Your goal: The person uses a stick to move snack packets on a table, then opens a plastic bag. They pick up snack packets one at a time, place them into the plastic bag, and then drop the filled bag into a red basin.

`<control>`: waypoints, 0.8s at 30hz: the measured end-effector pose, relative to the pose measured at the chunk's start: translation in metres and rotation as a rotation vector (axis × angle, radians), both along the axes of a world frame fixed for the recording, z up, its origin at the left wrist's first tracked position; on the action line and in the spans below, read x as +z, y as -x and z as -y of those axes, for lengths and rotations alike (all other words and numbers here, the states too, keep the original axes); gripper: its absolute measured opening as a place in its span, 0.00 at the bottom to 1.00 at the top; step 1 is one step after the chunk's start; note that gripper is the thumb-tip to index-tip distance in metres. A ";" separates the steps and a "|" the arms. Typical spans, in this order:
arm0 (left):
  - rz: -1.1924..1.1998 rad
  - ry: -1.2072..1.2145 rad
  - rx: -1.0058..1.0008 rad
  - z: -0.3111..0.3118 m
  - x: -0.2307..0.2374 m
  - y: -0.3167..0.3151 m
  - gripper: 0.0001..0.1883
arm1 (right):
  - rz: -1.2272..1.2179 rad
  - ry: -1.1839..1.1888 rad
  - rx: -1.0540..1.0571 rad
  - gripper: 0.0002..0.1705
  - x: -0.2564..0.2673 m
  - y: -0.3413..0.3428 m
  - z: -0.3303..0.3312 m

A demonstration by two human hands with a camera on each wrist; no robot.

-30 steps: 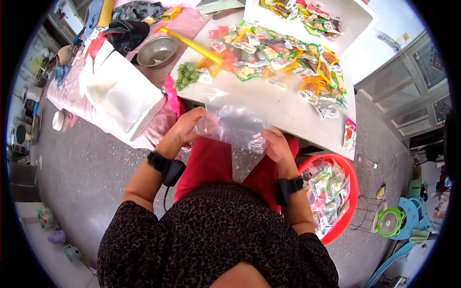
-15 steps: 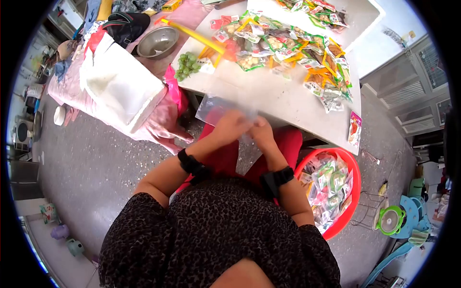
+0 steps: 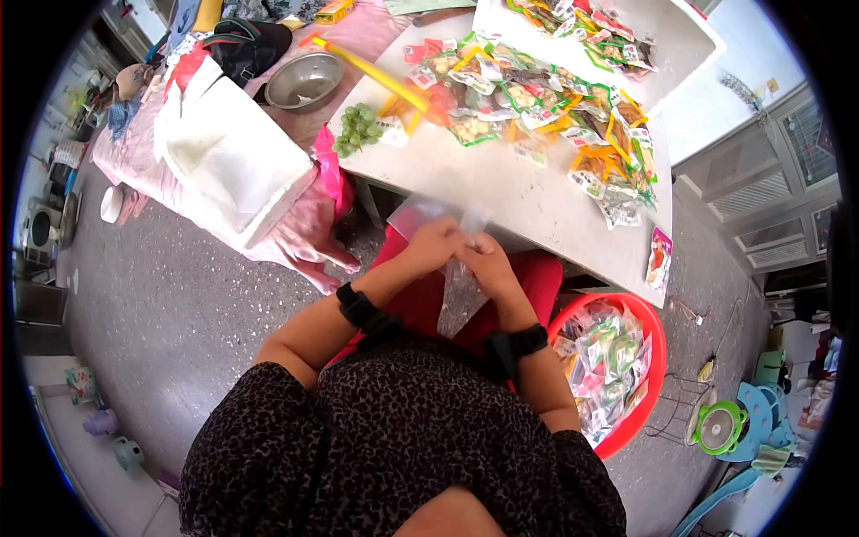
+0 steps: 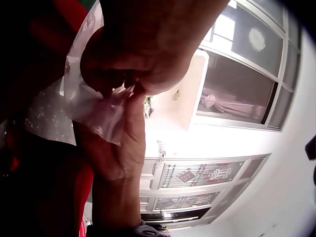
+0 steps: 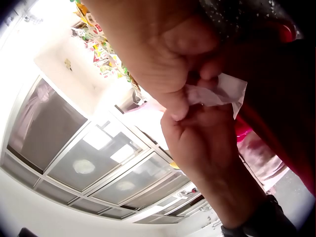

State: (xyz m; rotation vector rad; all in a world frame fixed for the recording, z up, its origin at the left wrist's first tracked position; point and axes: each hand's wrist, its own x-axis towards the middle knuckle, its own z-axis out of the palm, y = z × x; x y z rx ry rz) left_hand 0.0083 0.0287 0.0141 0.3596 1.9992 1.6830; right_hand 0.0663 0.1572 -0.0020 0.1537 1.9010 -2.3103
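A clear plastic bag (image 3: 413, 215) is held over the lap, just off the table's front edge. My left hand (image 3: 436, 243) pinches it from the left, and my right hand (image 3: 486, 265) grips it close beside, the fingertips of both nearly meeting. In the left wrist view the bag (image 4: 89, 108) hangs between the left hand (image 4: 143, 49) and the right hand (image 4: 123, 153). The right wrist view shows a crumpled part of the bag (image 5: 227, 93) coming out between curled fingers of the right hand (image 5: 153, 54) and the left hand (image 5: 207, 143).
The white table (image 3: 501, 197) bears many packaged snack bags (image 3: 537, 98), green grapes (image 3: 356, 128) and a yellow-handled tool (image 3: 376, 76). A red tub (image 3: 660, 358) of packets stands at right. On the pink-covered surface are a foam box (image 3: 233, 170) and a metal bowl (image 3: 304, 82).
Both hands have come together from being apart, and the spread bag is now gathered between them. Over the last half second the hands have barely moved.
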 end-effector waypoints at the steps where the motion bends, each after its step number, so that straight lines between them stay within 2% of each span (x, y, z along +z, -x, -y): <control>1: 0.064 -0.022 0.020 0.000 0.001 0.000 0.07 | 0.042 0.062 0.022 0.06 0.005 -0.001 -0.002; 4: 0.049 -0.209 0.040 0.002 0.014 0.001 0.08 | -0.008 0.384 0.002 0.05 0.026 0.001 -0.003; 7: -0.724 0.086 0.147 0.007 0.052 -0.003 0.06 | 0.041 0.472 -0.103 0.03 0.048 0.004 -0.008; 9: -1.022 0.168 0.146 0.006 0.085 -0.008 0.07 | -0.029 0.375 -0.176 0.04 0.058 0.009 -0.006; 11: -1.295 0.222 0.118 0.004 0.096 -0.009 0.12 | -0.055 0.274 -0.227 0.04 0.069 0.013 0.000; 14: -1.306 0.315 0.110 -0.009 0.081 -0.001 0.16 | -0.055 0.154 -0.274 0.04 0.078 0.021 0.009; 17: -1.184 0.533 0.016 -0.015 0.064 0.009 0.19 | -0.050 0.105 -0.282 0.04 0.063 0.032 0.004; 20: -1.105 0.588 -0.038 -0.020 0.052 0.016 0.21 | 0.019 0.039 -0.213 0.05 0.041 0.040 -0.014; 22: -1.047 0.618 -0.067 -0.023 0.052 0.019 0.21 | 0.053 -0.021 -0.169 0.06 0.044 0.044 -0.024; 24: -0.981 0.641 -0.108 -0.029 0.051 0.024 0.21 | 0.103 -0.077 -0.212 0.07 0.056 0.047 -0.033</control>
